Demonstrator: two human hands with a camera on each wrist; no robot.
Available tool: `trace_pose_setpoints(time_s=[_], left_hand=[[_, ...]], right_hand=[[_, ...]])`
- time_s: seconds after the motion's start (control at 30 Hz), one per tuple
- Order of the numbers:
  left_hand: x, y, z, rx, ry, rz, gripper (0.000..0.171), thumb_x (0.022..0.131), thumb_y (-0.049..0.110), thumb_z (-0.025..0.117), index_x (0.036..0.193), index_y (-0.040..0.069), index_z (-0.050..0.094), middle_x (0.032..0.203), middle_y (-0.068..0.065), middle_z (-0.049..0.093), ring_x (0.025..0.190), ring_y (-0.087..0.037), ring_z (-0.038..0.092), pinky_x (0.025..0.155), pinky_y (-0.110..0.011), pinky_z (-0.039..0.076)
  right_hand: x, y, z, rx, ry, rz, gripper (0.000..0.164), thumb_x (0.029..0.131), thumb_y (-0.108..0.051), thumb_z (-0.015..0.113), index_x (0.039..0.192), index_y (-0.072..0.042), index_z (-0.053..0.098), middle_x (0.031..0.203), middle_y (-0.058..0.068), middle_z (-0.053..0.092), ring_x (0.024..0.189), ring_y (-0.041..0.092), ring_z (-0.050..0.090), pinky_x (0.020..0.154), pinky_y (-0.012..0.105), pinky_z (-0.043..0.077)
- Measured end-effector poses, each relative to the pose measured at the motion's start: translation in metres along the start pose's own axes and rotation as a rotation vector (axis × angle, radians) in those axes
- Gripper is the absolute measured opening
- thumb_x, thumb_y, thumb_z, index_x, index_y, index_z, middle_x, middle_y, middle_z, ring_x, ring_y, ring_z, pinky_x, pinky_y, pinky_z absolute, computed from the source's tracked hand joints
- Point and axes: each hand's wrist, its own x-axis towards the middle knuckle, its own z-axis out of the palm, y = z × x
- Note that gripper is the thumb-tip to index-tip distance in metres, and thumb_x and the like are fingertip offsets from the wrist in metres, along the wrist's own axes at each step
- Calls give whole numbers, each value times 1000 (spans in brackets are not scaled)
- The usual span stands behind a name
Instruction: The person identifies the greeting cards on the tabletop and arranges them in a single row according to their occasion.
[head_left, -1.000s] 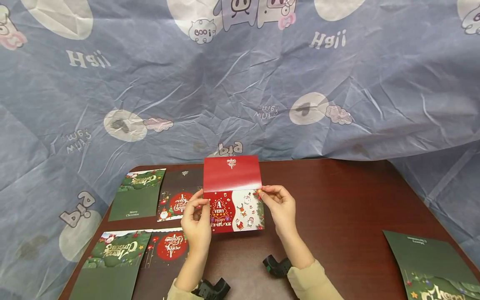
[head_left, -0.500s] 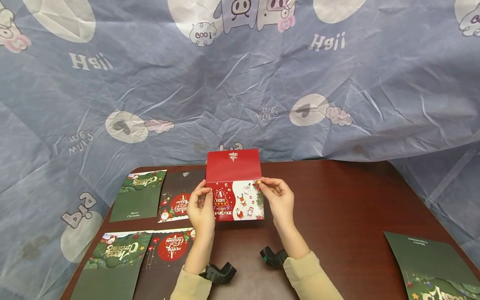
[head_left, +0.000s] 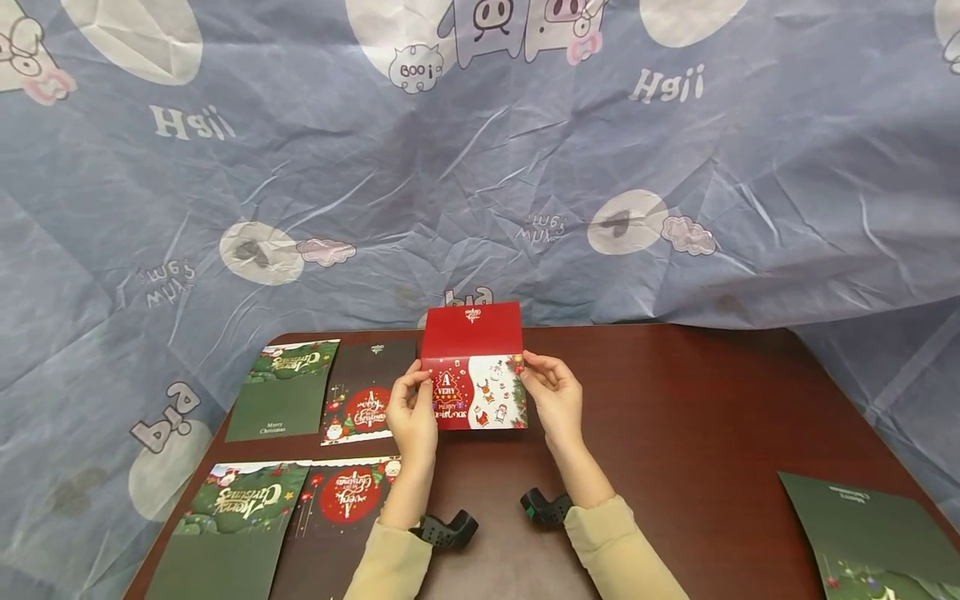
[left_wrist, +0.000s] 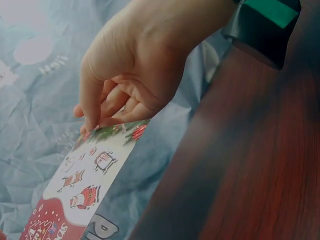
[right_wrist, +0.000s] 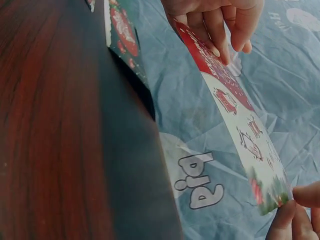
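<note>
A folded Christmas card [head_left: 480, 392] is held up near the back of the table, its plain red flap [head_left: 472, 332] above the crease and its red-and-white printed half facing me. My left hand [head_left: 412, 412] pinches the left edge near the crease. At the opposite edge, my right hand [head_left: 553, 396] pinches beside the printed garland corner. The left wrist view shows the right hand [left_wrist: 132, 75] with thumb and fingers at that corner. In the right wrist view the left hand [right_wrist: 220, 22] grips the red end, partly cropped, while the right hand's fingertips [right_wrist: 287, 215] are at the garland end.
Two green cards [head_left: 285, 404] [head_left: 225, 533] and two dark cards with red circles [head_left: 367, 387] [head_left: 337, 517] lie on the left of the brown table [head_left: 675, 433]. Another green card [head_left: 873, 533] lies at the right front. A blue printed cloth [head_left: 480, 167] hangs behind.
Both hands have moved slightly away from me with the card, toward the table's back. The red flap looks shorter now, tilted further back. The grips are unchanged.
</note>
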Motion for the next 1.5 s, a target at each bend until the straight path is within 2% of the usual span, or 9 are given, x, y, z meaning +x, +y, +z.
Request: trace_pose_setpoints(time_s=[0.23, 0.33, 0.47, 0.53, 0.63, 1.0, 1.23, 1.5], left_hand=[[4, -12, 1, 25, 8, 5, 12, 87, -12, 50, 95, -20, 56, 123, -32, 52, 112, -42, 52, 79, -14, 43], [5, -17, 0, 27, 0, -5, 13, 88, -12, 51, 96, -20, 56, 123, -33, 51, 115, -41, 51, 85, -17, 44], [5, -22, -2, 39, -1, -14, 13, 88, -11, 52, 96, -20, 56, 123, -34, 52, 119, -41, 48, 98, -32, 41], [4, -23, -2, 56, -2, -15, 12, 88, -11, 52, 95, -20, 56, 122, -33, 52, 120, -41, 48, 101, -40, 37], [3, -25, -2, 77, -4, -22, 12, 87, -11, 52, 95, -19, 57, 122, -33, 53, 120, -40, 48, 102, -45, 34], [2, -32, -3, 131, -1, -90, 14, 87, -9, 53, 97, -18, 57, 123, -31, 53, 120, -39, 49, 102, -43, 35], [6, -68, -6, 136, 27, -114, 13, 87, -6, 56, 96, -14, 60, 122, -28, 55, 119, -36, 51, 102, -45, 36], [5, -78, -8, 187, 13, -141, 12, 88, 2, 59, 96, -5, 62, 124, -19, 57, 121, -28, 51, 103, -40, 36]], right_hand=[[1, 6, 0, -33, -52, 23, 30, 81, 13, 63, 111, 9, 58, 119, 22, 60, 100, 25, 61, 82, 24, 50], [1, 10, 1, -41, -71, 50, 32, 81, 12, 62, 113, 10, 57, 121, 22, 58, 103, 27, 59, 82, 23, 50], [1, 15, 1, -50, -89, 83, 34, 82, 11, 62, 115, 10, 55, 122, 23, 58, 106, 30, 58, 81, 22, 50], [0, 17, 1, -56, -97, 105, 34, 82, 11, 62, 115, 10, 55, 123, 23, 57, 108, 32, 57, 81, 21, 50], [0, 20, -1, -79, -108, 131, 34, 83, 9, 62, 117, 8, 55, 125, 21, 56, 112, 33, 54, 83, 20, 49], [1, 31, -8, -140, -148, 179, 37, 87, 2, 61, 123, 5, 53, 128, 21, 54, 118, 32, 51, 86, 19, 46], [1, 37, -9, -149, -150, 207, 38, 87, 1, 62, 123, 5, 53, 128, 22, 54, 118, 32, 51, 86, 19, 46], [3, 42, -11, -144, -160, 234, 39, 86, 0, 62, 124, 6, 51, 129, 22, 53, 121, 31, 49, 93, 27, 44]])
